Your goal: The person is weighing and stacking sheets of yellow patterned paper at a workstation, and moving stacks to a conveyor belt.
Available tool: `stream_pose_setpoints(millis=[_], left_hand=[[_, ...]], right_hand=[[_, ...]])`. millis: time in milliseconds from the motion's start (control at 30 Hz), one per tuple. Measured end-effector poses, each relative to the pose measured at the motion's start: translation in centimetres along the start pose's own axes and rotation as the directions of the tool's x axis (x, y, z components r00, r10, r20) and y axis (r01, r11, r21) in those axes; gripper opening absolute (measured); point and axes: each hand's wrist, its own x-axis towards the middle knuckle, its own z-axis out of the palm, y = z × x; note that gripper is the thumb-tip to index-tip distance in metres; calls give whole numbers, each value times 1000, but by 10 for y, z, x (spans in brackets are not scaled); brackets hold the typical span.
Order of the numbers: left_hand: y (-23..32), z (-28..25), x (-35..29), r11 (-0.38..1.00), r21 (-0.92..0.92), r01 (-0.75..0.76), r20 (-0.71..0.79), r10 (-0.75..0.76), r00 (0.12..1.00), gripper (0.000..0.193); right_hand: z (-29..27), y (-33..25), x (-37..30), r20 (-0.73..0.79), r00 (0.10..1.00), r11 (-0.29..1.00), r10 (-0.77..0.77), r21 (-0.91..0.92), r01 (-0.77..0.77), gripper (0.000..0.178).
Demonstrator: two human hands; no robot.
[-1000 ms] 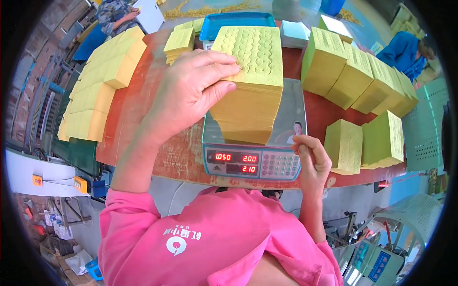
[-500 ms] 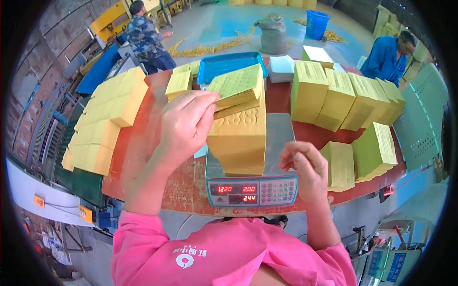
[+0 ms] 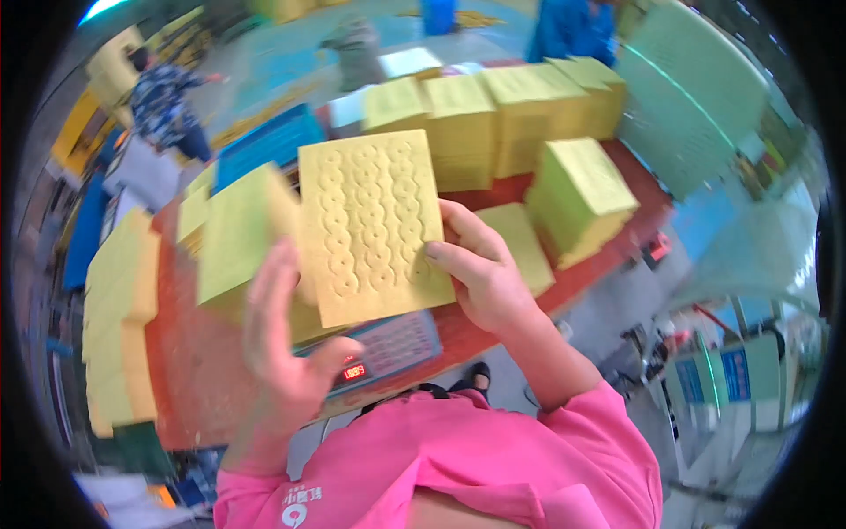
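A strip of the red wooden table shows at left, giving room to move; its near edge passes close by the grey-blue electronic scale. The tall yellow paper stack could topple if the left hand, spread and blurred, knocks it. The right hand pinches the embossed yellow paper sheaf above the scale; a one-sided grip might let sheets slip.

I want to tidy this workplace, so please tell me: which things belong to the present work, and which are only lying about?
In use, it seems:
yellow paper, gripped by the right hand
scale, near the open left hand
yellow stack behind that hand

Probably just lying about:
blue tray
grey sack on the floor
blue bin
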Motion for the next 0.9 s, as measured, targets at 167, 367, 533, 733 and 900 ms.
stream_pose_setpoints(millis=[167, 367, 533, 733, 900], left_hand=[[31, 106, 62, 93, -815, 572, 433, -558, 708, 50], [66, 243, 155, -249, -711, 658, 696, -387, 605, 28], [89, 305, 183, -124, -555, 823, 811, -303, 501, 25], [103, 314, 183, -19, -519, 855, 808, -337, 483, 32], [114, 312, 181, 27, -514, 857, 793, -366, 487, 32]], right_hand=[[-94, -70, -23, -131, 984, 956, -123, -283, 81, 46], [-218, -151, -10, -246, 900, 726, -359, -680, 104, 36], [-294, -176, 7, -370, 884, 701, -286, -709, -70, 36], [-325, -170, 5, -342, 889, 580, -304, -807, -112, 37], [-328, -167, -4, -283, 879, 469, -385, -880, -78, 35]])
